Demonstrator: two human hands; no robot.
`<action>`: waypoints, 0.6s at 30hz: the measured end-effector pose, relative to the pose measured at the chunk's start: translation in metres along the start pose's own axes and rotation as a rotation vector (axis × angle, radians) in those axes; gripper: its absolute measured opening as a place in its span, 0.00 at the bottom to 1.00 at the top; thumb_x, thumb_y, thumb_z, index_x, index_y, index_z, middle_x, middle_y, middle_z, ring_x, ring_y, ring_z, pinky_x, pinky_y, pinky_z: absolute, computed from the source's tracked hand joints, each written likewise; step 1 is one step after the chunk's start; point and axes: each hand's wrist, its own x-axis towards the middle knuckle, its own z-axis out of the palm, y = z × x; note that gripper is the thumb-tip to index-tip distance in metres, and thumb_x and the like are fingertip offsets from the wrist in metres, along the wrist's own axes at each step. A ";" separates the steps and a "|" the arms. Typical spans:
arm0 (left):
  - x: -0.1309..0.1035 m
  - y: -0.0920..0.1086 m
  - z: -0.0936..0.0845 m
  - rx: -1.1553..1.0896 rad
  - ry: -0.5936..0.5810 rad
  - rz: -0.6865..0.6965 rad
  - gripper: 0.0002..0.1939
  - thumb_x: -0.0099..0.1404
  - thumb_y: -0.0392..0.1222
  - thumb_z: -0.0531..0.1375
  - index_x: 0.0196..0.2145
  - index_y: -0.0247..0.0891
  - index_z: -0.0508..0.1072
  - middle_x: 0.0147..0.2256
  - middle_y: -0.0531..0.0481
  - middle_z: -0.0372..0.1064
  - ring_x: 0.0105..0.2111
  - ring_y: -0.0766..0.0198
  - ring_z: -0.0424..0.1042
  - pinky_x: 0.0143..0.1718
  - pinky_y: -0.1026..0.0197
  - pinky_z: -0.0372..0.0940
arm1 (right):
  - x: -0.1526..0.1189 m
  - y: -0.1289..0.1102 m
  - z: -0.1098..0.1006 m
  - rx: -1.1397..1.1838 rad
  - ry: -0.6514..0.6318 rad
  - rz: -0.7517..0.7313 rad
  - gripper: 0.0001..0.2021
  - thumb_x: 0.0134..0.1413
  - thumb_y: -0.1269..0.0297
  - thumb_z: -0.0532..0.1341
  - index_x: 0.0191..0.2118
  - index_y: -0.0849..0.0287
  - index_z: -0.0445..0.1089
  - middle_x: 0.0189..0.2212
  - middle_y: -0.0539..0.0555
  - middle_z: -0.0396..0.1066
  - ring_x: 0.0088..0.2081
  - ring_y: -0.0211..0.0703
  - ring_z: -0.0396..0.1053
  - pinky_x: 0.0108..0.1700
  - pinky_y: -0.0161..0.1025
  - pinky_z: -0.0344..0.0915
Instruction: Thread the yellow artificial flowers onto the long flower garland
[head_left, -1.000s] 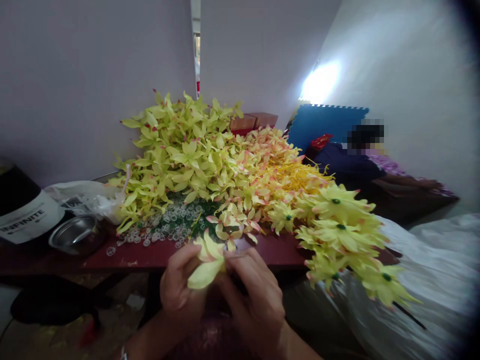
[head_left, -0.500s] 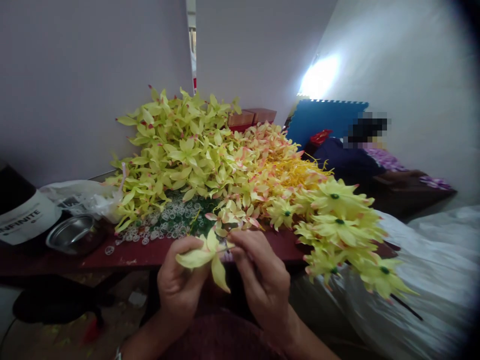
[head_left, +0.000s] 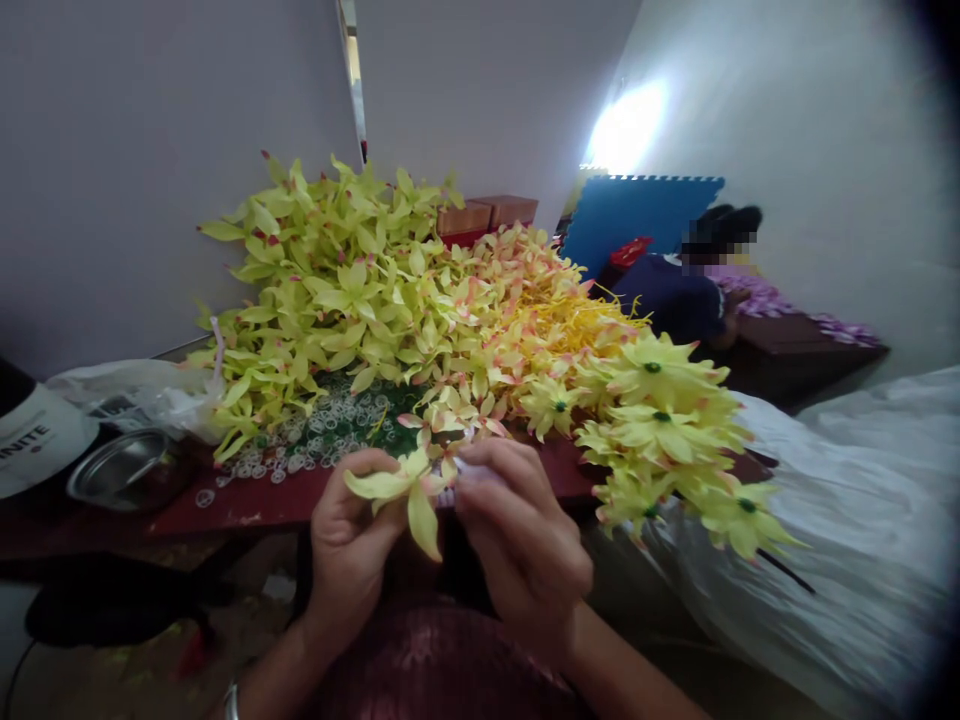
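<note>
Left hand (head_left: 349, 545): fingers curled, thumb and fingertips pinched on a yellow flower (head_left: 401, 490), held just in front of the table edge, above the lap.

Right hand (head_left: 517, 540): fingers bent inward, tips closed on the same flower at its centre, touching the left hand's fingertips. Whether it also grips a small part there cannot be told.

Flower in hand: pale yellow-green petals, one long petal hanging down between the two hands.

Table (head_left: 247, 505): dark red top, low, running from left to right just beyond the hands.

On the table, nearest the hands: a scatter of small clear rings (head_left: 322, 440) over a dark green patch.

Behind the rings: a large heap of loose flowers (head_left: 352, 290), yellow-green at the left and back, shading to pink-tipped and orange-yellow at the right.

Right of the hands: a bundle of finished flowers with green centres (head_left: 660, 420), overhanging the table edge, a dark stem end showing at lower right.

Left end of the table: metal bowl (head_left: 116, 465); crumpled plastic bag (head_left: 142, 395) just behind it; a dark container with a white label (head_left: 30, 440) at the frame edge.

Room: plain pale walls meeting in a corner behind the heap. White sheeting (head_left: 847, 520) at right. Blue foam mat (head_left: 637, 215) propped against the far wall. Another person (head_left: 675, 295) in dark clothing sits near it.
</note>
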 end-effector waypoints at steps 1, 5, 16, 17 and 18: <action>0.000 0.000 0.001 -0.005 -0.008 -0.007 0.11 0.52 0.33 0.66 0.34 0.40 0.71 0.28 0.55 0.70 0.26 0.70 0.68 0.28 0.71 0.63 | -0.001 -0.001 0.000 -0.078 -0.060 -0.077 0.19 0.52 0.79 0.57 0.48 0.55 0.66 0.46 0.58 0.67 0.49 0.48 0.65 0.48 0.50 0.64; -0.001 -0.001 0.004 0.000 -0.014 -0.011 0.11 0.53 0.32 0.65 0.34 0.40 0.71 0.29 0.56 0.69 0.27 0.71 0.67 0.28 0.72 0.61 | -0.001 -0.002 0.004 -0.303 -0.182 -0.182 0.16 0.54 0.74 0.57 0.49 0.61 0.65 0.47 0.62 0.68 0.52 0.52 0.62 0.49 0.52 0.62; -0.004 0.000 0.006 0.019 0.007 -0.064 0.09 0.55 0.34 0.63 0.34 0.39 0.68 0.30 0.55 0.68 0.27 0.71 0.66 0.26 0.72 0.61 | -0.007 -0.003 0.011 -0.431 -0.226 -0.191 0.15 0.55 0.72 0.56 0.49 0.63 0.65 0.43 0.60 0.73 0.54 0.54 0.61 0.50 0.51 0.57; -0.004 0.001 0.007 0.004 0.010 -0.082 0.10 0.55 0.33 0.63 0.35 0.39 0.68 0.29 0.55 0.68 0.27 0.71 0.66 0.26 0.73 0.61 | -0.007 -0.003 0.012 -0.447 -0.222 -0.184 0.15 0.55 0.72 0.56 0.49 0.62 0.65 0.43 0.59 0.73 0.53 0.54 0.62 0.50 0.51 0.57; -0.004 0.002 0.008 -0.008 0.015 -0.098 0.10 0.55 0.33 0.63 0.35 0.39 0.67 0.29 0.55 0.68 0.27 0.71 0.66 0.26 0.73 0.61 | -0.008 -0.004 0.012 -0.463 -0.221 -0.178 0.15 0.55 0.71 0.56 0.49 0.62 0.65 0.43 0.58 0.73 0.53 0.53 0.62 0.50 0.50 0.56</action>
